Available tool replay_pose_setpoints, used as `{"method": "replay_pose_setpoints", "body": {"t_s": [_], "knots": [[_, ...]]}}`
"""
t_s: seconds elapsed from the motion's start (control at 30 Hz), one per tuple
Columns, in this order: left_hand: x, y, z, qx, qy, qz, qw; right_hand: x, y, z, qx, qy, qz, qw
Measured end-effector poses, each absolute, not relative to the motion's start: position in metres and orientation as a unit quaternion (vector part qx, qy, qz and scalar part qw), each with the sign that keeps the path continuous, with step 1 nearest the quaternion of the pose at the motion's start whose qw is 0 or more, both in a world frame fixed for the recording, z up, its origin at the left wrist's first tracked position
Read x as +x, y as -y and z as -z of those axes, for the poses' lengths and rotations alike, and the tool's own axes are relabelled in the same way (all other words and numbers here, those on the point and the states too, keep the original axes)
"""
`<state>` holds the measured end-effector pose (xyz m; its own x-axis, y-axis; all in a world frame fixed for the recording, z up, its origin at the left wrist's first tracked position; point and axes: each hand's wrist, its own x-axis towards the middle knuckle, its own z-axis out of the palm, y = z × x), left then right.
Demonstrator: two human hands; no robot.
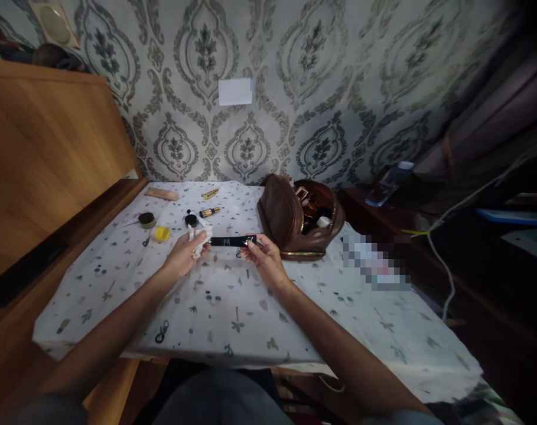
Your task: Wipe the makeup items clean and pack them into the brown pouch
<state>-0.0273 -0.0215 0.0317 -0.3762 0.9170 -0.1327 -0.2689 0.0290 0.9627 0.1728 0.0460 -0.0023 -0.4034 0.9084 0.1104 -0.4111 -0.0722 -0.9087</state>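
Observation:
A black cosmetic tube (231,241) with small white print lies level between my two hands, above the cloth. My left hand (179,257) is closed on a crumpled white tissue (199,238), which it presses round the tube's left end. The fingers of my right hand (267,260) pinch the right end. Just beyond my left hand are a round black lid or pot (191,220) and a yellow-labelled jar (160,234). To the right of my right hand stands a brown makeup bag (281,215), unzipped, with cosmetics inside.
A patterned white cloth (233,307) covers the table. Towards the back lie a beige tube (162,193), a gold tube (210,193), a black-and-gold bottle (210,212) and a dark round jar (146,220). A blurred item (377,262) is at right; a wooden cabinet (51,159) stands left.

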Motion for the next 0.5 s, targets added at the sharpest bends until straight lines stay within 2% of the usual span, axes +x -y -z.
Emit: {"method": "replay_pose_setpoints", "body": {"t_s": [0.1, 0.3, 0.5], "knots": [[-0.025, 0.022, -0.031, 0.265, -0.52, -0.637, 0.504, 0.174, -0.046, 0.001, -0.262, 0.49, -0.682, 0.476], [-0.017, 0.021, -0.039, 0.163, -0.537, -0.694, 0.451, 0.176, -0.047, 0.002, -0.272, 0.508, -0.675, 0.46], [-0.001, 0.014, -0.054, 0.136, -0.487, -0.68, 0.531, 0.19, -0.044, -0.013, -0.245, 0.521, -0.651, 0.496]]}}
